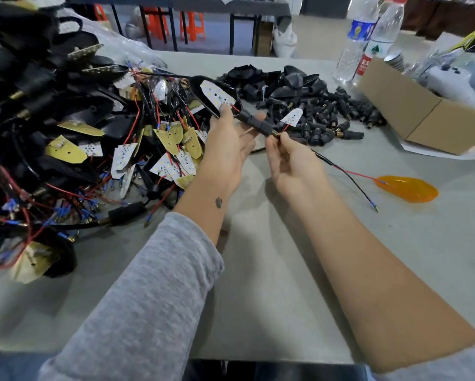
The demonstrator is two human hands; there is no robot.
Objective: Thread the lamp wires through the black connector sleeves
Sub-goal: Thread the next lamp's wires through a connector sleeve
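The connector sleeve [255, 122] spans between left hand [225, 144] and right hand [288, 158] grips.

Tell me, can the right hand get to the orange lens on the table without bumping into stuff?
Probably yes. The orange lens lies alone on bare table just right of the right hand, with only thin wires between. But that hand is pinching the brass end of the black sleeve, so it must let go first.

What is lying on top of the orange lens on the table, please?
A red wire with a blue-tipped terminal rests across the left end of the orange lens. Whatever is beneath the lens is hidden; only the grey table shows around it.
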